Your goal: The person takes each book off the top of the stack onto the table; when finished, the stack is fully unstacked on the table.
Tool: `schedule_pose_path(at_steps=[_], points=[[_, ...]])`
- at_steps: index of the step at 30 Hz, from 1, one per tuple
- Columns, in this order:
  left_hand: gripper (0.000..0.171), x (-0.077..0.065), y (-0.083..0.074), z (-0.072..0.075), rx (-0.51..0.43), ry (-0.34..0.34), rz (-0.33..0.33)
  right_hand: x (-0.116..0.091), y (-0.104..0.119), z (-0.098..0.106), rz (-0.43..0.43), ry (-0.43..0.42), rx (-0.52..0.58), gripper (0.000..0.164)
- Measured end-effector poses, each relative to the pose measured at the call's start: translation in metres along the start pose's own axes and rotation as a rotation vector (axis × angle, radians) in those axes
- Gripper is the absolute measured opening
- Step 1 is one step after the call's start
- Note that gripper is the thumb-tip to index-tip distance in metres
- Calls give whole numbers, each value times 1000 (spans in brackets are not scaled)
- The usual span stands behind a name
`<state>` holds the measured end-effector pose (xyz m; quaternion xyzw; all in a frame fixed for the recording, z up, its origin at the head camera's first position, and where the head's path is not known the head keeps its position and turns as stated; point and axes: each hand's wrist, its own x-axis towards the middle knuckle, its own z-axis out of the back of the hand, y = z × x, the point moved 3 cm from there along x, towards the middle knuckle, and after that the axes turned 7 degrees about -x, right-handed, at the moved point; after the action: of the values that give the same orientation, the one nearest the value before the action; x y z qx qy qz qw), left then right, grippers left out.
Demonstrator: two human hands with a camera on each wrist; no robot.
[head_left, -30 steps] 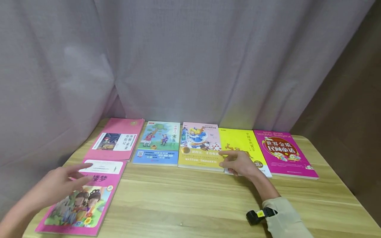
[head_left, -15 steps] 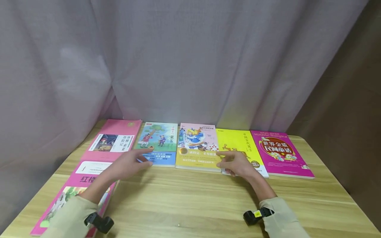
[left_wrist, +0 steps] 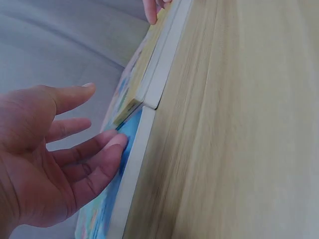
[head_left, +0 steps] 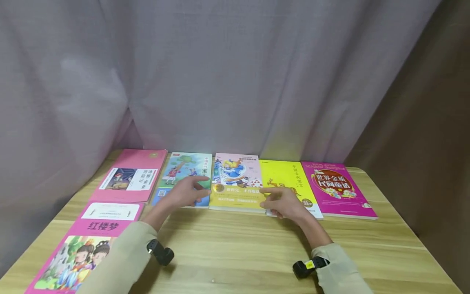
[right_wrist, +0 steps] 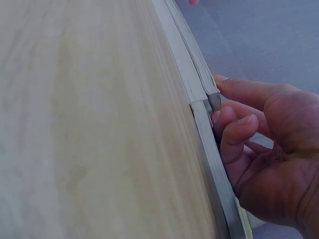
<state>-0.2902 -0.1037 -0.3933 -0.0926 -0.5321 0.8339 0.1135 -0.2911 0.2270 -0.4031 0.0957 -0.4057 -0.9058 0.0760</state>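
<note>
A pink-and-yellow picture-cover book [head_left: 238, 173] lies in the middle of the back row, on top of another book. At its lower right corner my right hand [head_left: 286, 203] pinches it between thumb and fingertips. In the right wrist view that thumb lies over the book's edge [right_wrist: 192, 47] and the forefinger sits at the corner below. My left hand [head_left: 187, 192] is above the blue-and-green book [head_left: 180, 171], thumb and fingers apart. In the left wrist view its relaxed fingertips [left_wrist: 117, 139] are right at the blue cover, beside the middle book's left corner.
Right of the middle lie a yellow book [head_left: 279, 173] and a magenta book [head_left: 334, 196]. At the left are a pink book [head_left: 125, 196] and, nearer, a second pink book [head_left: 104, 226] partly behind the left sleeve. A grey curtain [head_left: 205, 81] hangs behind the wooden table [head_left: 224, 253].
My left hand has moved right, from the near pink book across to the blue-and-green book by the middle book. My right hand stays at the middle book's corner. The head view has shifted slightly.
</note>
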Motion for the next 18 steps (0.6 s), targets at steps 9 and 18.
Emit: schedule_pose_path(at_steps=[9,18], points=[[69,24,-7,-19,157,-40,31,0,-2,-1,-16,-5,-6,56],[81,36,-15,-30,329,-72,14,1,-1,1,-5,-8,-5,55]])
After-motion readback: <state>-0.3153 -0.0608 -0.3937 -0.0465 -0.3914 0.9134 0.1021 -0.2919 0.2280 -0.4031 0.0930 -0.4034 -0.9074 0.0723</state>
